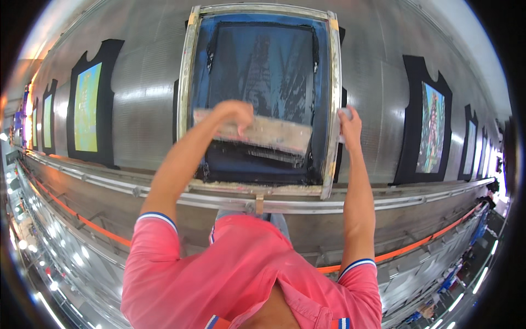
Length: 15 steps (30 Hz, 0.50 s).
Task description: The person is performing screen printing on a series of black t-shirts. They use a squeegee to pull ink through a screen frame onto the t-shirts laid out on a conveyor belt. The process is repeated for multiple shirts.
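Gripping the wooden squeegee (282, 134), the left hand (236, 114) is bent at the wrist, its fingers curled closed over the board left of its middle. The squeegee is inside the screen frame (336, 66), across the lower half of the mesh (285, 71), slanting so that its right end sits nearer the person. Black ink (246, 169) lies below the board, and darker smears line the mesh's edges. The right hand (352, 125) is at the frame's right side, partly closed, with something pale (342, 125) at its fingers (too small and blurred to name, and I cannot tell whether the hand also grips the frame).

Under the frame runs a long grey table (145, 71). On it, to the left, lies a black garment (109, 98) with a yellow and turquoise print (87, 109); to the right, another black garment (412, 109) carries a multicoloured print (431, 129). More garments lie farther out on both sides. A metal rail (296, 206) passes between the frame and the person's pink shirt (241, 263).
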Tool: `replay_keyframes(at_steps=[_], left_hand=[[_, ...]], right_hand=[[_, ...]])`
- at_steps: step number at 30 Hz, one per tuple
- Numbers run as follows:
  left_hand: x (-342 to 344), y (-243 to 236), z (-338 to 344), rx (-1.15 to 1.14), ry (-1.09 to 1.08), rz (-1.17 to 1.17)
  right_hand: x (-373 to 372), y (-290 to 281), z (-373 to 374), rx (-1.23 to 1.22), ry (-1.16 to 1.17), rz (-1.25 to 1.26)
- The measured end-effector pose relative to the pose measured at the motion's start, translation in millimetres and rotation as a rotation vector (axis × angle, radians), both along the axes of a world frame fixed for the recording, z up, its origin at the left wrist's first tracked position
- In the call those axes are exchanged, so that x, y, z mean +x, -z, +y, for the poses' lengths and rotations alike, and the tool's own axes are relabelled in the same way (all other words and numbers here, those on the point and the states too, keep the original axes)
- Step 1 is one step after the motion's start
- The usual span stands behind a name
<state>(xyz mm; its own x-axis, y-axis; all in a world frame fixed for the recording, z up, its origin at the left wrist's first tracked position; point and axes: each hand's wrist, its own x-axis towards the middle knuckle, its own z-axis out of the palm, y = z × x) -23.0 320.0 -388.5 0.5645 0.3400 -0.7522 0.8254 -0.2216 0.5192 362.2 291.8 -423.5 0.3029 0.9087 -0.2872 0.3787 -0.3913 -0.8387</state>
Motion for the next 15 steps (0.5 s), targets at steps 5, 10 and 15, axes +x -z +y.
replay_keyframes(at_steps=[5, 10, 15], left_hand=[[-73, -131, 163, 0.448, -0.264, -0.037], [-76, -136, 255, 0.922, -0.410, -0.021], [-59, -113, 235, 1.131, -0.474, -0.049]], right_hand=[[-49, -137, 8, -0.088, 0.048, 0.097], [-54, -158, -7, -0.081, 0.056, 0.103], [-59, -163, -11, -0.076, 0.072, 0.088]])
